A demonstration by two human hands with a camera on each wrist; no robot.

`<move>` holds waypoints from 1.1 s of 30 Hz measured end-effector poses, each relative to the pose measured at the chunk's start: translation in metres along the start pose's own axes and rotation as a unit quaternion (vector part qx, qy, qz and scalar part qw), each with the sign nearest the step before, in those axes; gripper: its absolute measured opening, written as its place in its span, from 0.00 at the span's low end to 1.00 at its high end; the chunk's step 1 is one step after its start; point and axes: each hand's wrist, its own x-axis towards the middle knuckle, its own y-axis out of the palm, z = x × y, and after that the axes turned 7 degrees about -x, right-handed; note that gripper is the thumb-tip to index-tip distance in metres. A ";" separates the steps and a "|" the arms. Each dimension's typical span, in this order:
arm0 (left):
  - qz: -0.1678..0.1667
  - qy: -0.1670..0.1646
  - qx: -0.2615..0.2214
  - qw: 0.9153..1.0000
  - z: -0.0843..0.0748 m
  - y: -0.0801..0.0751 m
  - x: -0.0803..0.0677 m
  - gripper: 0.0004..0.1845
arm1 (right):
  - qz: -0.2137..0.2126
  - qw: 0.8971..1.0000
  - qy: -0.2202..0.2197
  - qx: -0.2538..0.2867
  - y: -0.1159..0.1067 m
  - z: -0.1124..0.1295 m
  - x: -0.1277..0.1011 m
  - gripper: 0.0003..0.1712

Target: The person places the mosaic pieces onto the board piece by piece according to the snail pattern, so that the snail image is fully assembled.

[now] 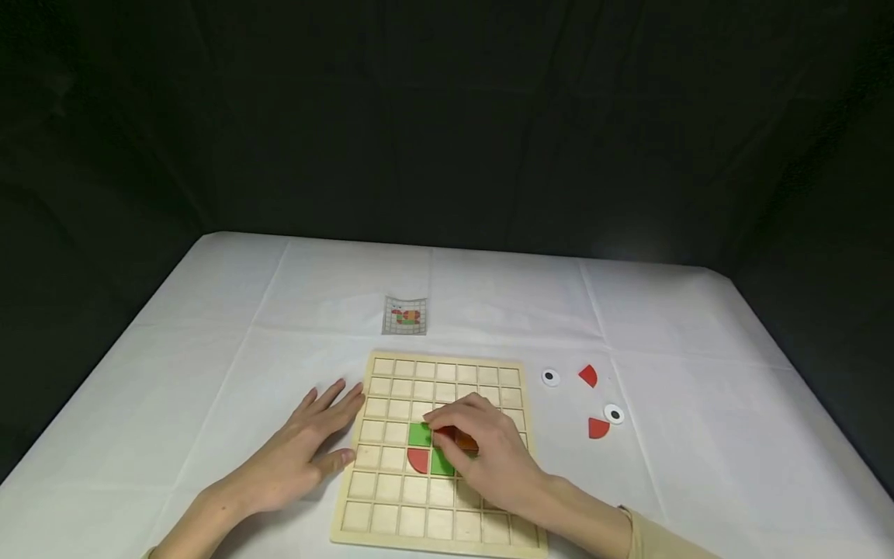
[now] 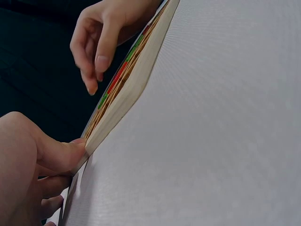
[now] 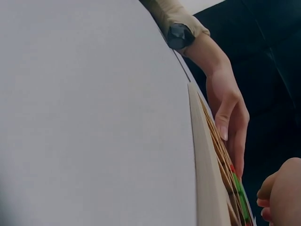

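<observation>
On the grid board [image 1: 438, 450], two green squares [image 1: 419, 434] and a red quarter [image 1: 417, 461] sit placed. Right hand [image 1: 489, 450] fingers pinch a red piece [image 1: 457, 436] at centre; left hand [image 1: 307, 446] lies flat at nine o'clock. Two eyes [image 1: 550, 377] and two red pieces [image 1: 589, 376] wait at three o'clock.

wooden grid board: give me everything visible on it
The wooden grid board is pale wood, a raised frame around rows of square cells, lying flat on the white tablecloth. Near its middle sit green squares and a red quarter-round piece. The left hand rests flat against its left edge; the right hand pinches a red-orange piece over the centre cells.
</observation>
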 end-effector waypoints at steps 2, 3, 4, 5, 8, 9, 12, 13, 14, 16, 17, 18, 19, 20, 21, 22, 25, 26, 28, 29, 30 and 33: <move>0.000 0.001 0.001 1.000 0.000 0.000 0.000 0.38 | -0.015 1.000 -0.008 -0.003 -0.006 -0.005 -0.004 0.13; 0.000 0.001 0.003 1.000 0.000 -0.001 0.000 0.38 | -0.021 1.000 -0.008 -0.005 -0.010 -0.008 -0.006 0.13; 0.000 0.001 0.003 1.000 0.000 -0.001 0.000 0.38 | -0.024 1.000 -0.002 -0.007 -0.013 -0.011 -0.009 0.13; -0.001 0.000 0.004 1.000 -0.001 -0.001 0.000 0.38 | -0.028 1.000 0.004 -0.010 -0.017 -0.014 -0.012 0.13; -0.005 0.003 0.008 1.000 -0.001 -0.001 0.000 0.38 | -0.034 0.998 0.039 -0.023 -0.031 -0.024 -0.023 0.13; -0.006 0.005 0.010 1.000 -0.001 -0.002 0.000 0.38 | -0.036 0.998 0.049 -0.030 -0.036 -0.027 -0.027 0.13; -0.006 0.004 0.009 1.000 -0.002 -0.002 0.000 0.38 | -0.044 0.995 0.074 -0.055 -0.052 -0.034 -0.040 0.16; -0.006 0.003 0.008 1.000 -0.002 -0.002 0.000 0.38 | -0.049 0.993 0.079 -0.066 -0.057 -0.036 -0.044 0.17; -0.005 0.003 0.008 1.000 -0.002 -0.002 0.000 0.38 | -0.054 0.992 0.083 -0.076 -0.063 -0.039 -0.049 0.18; -0.004 0.001 0.007 1.000 -0.002 -0.002 0.000 0.38 | -0.069 0.988 0.090 -0.101 -0.073 -0.043 -0.058 0.20; -0.004 0.001 0.006 1.000 -0.002 -0.002 0.000 0.38 | -0.075 0.986 0.098 -0.112 -0.079 -0.045 -0.063 0.21; -0.005 0.001 0.007 1.000 -0.003 -0.002 0.000 0.38 | -0.082 0.983 0.106 -0.122 -0.084 -0.047 -0.067 0.21; -0.005 0.002 0.008 1.000 -0.003 -0.002 0.000 0.38 | -0.089 0.980 0.114 -0.136 -0.089 -0.048 -0.071 0.22; -0.006 0.002 0.009 1.000 -0.003 -0.002 0.000 0.38 | -0.095 0.977 0.123 -0.148 -0.094 -0.049 -0.076 0.22; -0.006 0.002 0.010 1.000 -0.003 -0.002 0.000 0.38 | -0.101 0.973 0.133 -0.159 -0.098 -0.050 -0.080 0.22; -0.007 0.002 0.011 1.000 -0.003 -0.002 0.000 0.38 | -0.104 0.969 0.147 -0.170 -0.101 -0.050 -0.084 0.22; -0.004 0.001 0.009 1.000 -0.003 -0.002 0.001 0.38 | -0.110 0.956 0.185 -0.197 -0.109 -0.050 -0.096 0.22; -0.004 0.001 0.009 1.000 -0.004 -0.002 0.001 0.38 | -0.112 0.952 0.199 -0.204 -0.111 -0.049 -0.099 0.22; -0.001 0.001 0.007 1.000 -0.004 -0.002 0.001 0.37 | -0.110 0.940 0.232 -0.225 -0.114 -0.047 -0.105 0.21; 0.000 0.000 0.005 1.000 -0.004 -0.002 0.001 0.37 | -0.109 0.934 0.246 -0.234 -0.115 -0.046 -0.107 0.21; -0.001 0.000 0.005 1.000 -0.004 -0.002 0.001 0.37 | -0.107 0.928 0.261 -0.244 -0.115 -0.046 -0.108 0.21; -0.001 -0.001 0.006 1.000 -0.005 -0.002 0.000 0.38 | -0.100 0.917 0.282 -0.264 -0.116 -0.046 -0.109 0.19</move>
